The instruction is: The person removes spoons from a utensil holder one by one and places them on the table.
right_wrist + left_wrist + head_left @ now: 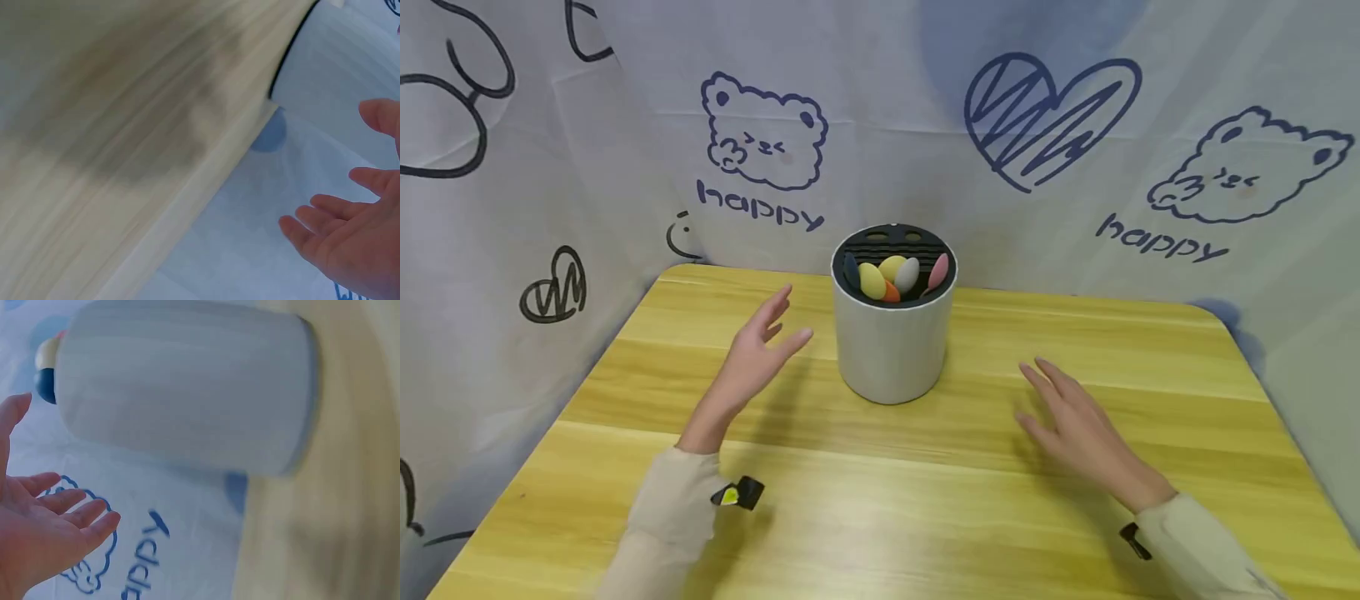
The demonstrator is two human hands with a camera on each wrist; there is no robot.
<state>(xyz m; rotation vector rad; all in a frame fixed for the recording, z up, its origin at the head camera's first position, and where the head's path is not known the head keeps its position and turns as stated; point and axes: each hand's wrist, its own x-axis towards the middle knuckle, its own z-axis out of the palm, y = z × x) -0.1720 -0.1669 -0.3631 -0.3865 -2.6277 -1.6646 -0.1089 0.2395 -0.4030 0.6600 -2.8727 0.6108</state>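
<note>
Canister [892, 354] stands upright, white and cylindrical, with a ridged black top [896, 249].

The wooden table [887, 492] bears a white canister [891, 354].

The word "happy" reads twice on the white fabric backdrop with pale-blue patches [895, 167], in dark-blue, handwritten-style lower-case letters: a left-hand "happy" [760, 206] beneath one dark-blue outlined bear-face drawing [765, 133], and a right-hand "happy" [1161, 239] beneath another dark-blue outlined bear-face drawing [1247, 171]. In the left wrist view, sideways letters ending "ppy" [145, 553] run off the lower edge.
</note>
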